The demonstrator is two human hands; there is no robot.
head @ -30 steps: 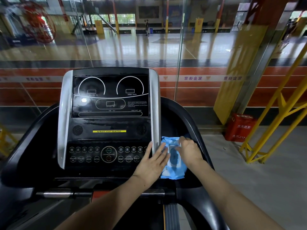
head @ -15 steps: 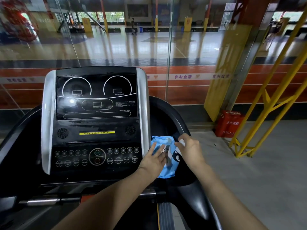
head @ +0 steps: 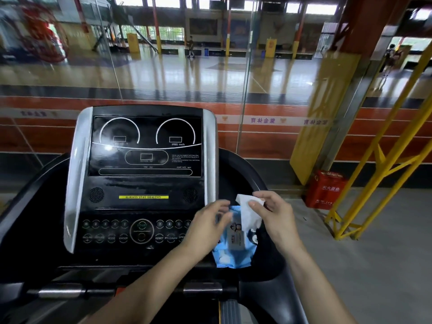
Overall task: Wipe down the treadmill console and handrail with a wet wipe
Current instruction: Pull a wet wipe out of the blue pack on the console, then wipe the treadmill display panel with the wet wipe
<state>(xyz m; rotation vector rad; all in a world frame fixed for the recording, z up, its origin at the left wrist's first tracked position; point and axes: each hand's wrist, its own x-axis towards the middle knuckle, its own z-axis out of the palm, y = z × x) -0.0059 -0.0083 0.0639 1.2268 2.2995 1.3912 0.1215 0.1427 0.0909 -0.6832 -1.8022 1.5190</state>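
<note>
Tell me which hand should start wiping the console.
Probably the right hand: it already pinches the white wet wipe, partly drawn from the blue wipe packet. The left hand rests by the packet, beside the black treadmill console.

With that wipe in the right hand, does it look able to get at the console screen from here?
Probably yes. The right hand pinches the white wipe beside the console screen, and nothing lies between them; the left hand sits lower, by the blue wipe pack.

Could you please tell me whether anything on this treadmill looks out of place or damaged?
Nothing stands out: the console looks intact, and the blue wipe pack lies beside it while the right hand pinches a white wipe.
</note>
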